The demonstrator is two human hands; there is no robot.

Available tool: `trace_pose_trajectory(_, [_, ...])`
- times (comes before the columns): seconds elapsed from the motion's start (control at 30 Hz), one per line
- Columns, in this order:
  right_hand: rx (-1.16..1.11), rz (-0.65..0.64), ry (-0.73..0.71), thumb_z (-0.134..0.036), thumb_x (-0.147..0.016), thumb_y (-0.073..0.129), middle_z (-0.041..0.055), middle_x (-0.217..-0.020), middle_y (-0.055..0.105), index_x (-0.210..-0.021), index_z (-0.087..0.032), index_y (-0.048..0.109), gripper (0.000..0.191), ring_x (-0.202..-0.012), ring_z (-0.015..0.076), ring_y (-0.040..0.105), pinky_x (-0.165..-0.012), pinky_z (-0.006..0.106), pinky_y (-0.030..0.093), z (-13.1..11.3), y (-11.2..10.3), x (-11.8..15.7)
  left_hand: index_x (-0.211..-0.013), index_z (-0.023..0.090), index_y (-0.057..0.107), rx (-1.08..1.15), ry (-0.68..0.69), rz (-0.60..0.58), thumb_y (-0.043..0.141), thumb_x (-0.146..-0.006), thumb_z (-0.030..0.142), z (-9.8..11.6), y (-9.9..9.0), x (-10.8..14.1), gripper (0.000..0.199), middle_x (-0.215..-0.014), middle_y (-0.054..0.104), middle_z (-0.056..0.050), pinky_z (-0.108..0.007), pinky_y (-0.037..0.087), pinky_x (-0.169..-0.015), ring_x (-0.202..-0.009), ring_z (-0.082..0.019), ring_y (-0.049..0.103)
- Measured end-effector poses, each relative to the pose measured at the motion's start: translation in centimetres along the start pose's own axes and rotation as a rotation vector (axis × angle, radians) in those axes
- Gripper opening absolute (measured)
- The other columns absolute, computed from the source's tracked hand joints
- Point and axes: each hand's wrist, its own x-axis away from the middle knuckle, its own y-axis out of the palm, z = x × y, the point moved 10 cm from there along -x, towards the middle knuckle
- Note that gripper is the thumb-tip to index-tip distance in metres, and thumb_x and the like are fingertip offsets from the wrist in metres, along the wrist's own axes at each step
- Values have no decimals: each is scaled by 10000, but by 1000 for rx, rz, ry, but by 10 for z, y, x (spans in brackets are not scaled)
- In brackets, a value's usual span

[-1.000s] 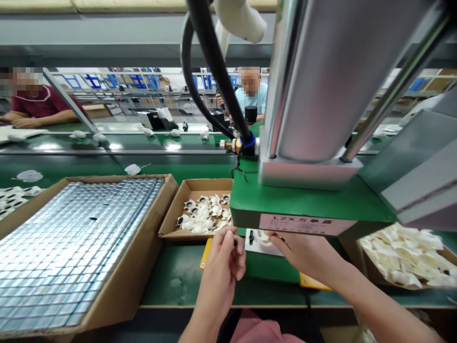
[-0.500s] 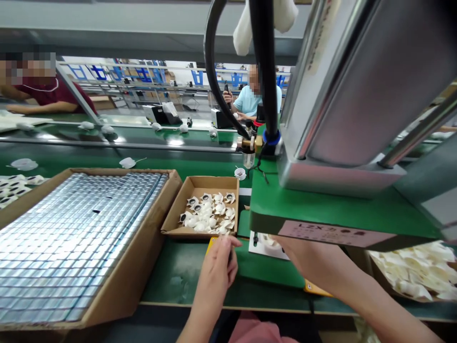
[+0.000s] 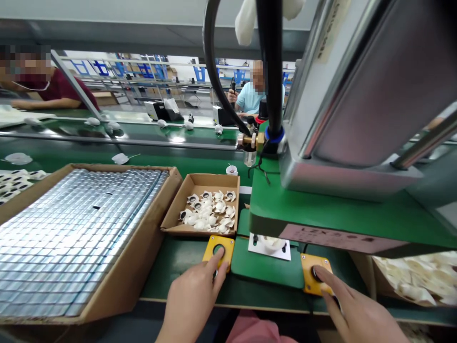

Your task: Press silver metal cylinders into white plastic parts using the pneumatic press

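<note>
Two hands (image 3: 194,288) (image 3: 360,309), fingers apart, touch yellow boxes (image 3: 227,244) (image 3: 312,285) — green base (image 3: 264,270) between, bench edge (image 3: 264,309) near.

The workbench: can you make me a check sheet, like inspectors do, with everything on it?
Surface: green bench with cartons standing on it.
Job's things: white part on a white plate beneath the green press; two button boxes, left and right.
Clutter: a loose white piece behind the carton of silver cylinders.
Hands: left hand and right hand each have a finger at a box's button; whether pressed, cannot tell.
Cables: thick black hoses come down beside the press.
Surroundings: two people across the line, in maroon and light blue.
</note>
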Motion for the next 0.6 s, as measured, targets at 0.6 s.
trace_pose_trajectory(0.6, [-524,52,154,-447,-858,446,55,-819,662,-878,-226,632,289,-857,241,618,-806,399,488,-9,-54,-109,-841,165,635,1549,-301,-98,527,-778,569,32,-2,-5,423,-457,242,95,-192,148,-364,-374,-60,217])
